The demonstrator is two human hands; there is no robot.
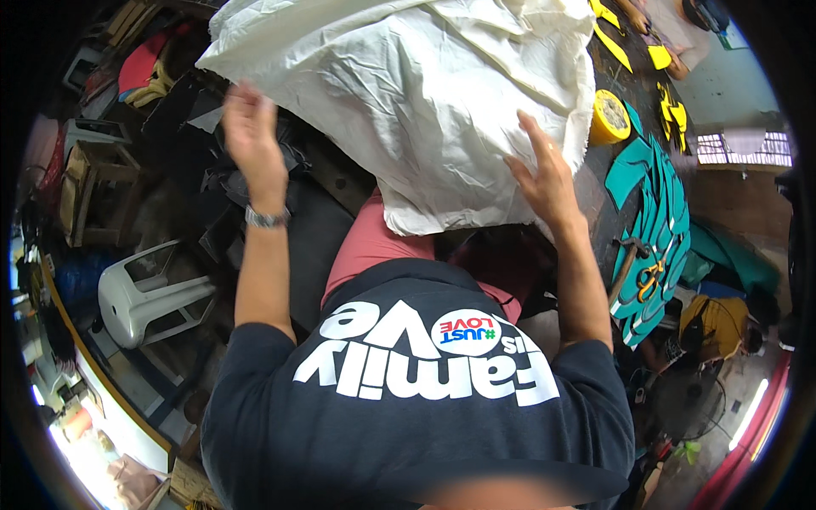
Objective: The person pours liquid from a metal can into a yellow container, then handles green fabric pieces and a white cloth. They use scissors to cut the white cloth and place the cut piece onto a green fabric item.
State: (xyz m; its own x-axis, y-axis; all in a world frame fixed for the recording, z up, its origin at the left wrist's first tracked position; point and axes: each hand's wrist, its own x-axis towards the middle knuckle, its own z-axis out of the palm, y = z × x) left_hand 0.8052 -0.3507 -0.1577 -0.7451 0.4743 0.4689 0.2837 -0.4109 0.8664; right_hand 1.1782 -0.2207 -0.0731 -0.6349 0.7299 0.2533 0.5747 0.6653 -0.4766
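Observation:
A big crumpled sheet of white fabric [425, 93] is lifted in front of me, filling the upper middle of the view. My left hand [252, 136], with a metal watch on its wrist, reaches up at the sheet's lower left edge, fingers apart; whether it grips the cloth is unclear. Pressed flat against the sheet's right side, fingers spread, is my right hand [544, 174]. Below the cloth show my dark printed shirt [416, 382] and pink shorts [374, 242].
A dark worktable [620, 93] on the right carries teal cut pieces [659, 221], yellow cut pieces [671, 106], a yellow round container [609, 115], a hammer [627, 259] and scissors. A white plastic chair [149, 293] and a wooden stool [98, 183] stand left. Another person sits lower right.

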